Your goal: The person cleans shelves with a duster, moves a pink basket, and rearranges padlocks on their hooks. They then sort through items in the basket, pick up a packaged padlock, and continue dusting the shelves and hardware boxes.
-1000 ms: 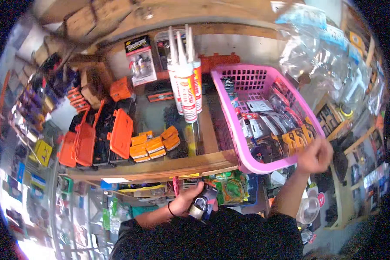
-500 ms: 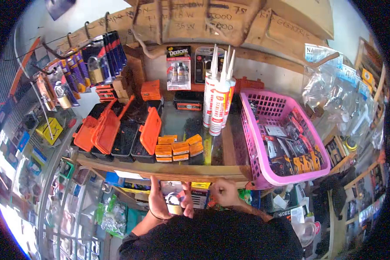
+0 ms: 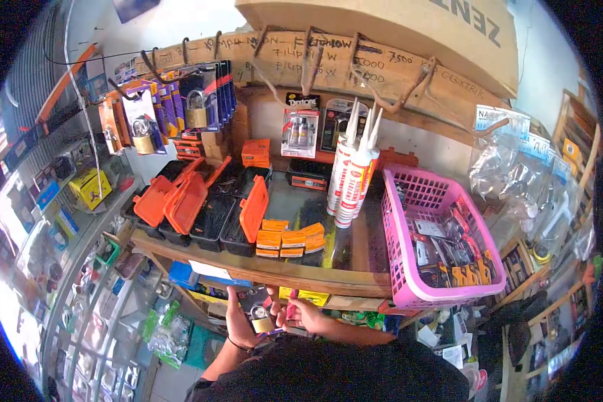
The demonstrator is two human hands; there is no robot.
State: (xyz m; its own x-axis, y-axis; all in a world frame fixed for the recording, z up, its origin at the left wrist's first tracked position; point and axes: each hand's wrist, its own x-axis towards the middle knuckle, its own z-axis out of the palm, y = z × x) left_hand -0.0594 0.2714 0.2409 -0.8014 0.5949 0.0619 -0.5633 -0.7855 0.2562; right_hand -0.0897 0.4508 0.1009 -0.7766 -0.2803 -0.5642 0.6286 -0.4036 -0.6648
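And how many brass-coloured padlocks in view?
3: held padlock in the left hand; front hanging padlock, upper left; second hanging padlock to its right. More may be hidden behind.

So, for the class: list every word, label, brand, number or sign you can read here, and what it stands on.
"ZENT": cardboard box
"Dextone": hanging blister pack
"NA": bag label
"7500" and "1000", handwritten: wooden board; its other writing reads only in part
Too small or blurred: lettering on the white tubes, the small orange boxes and the held padlock pack
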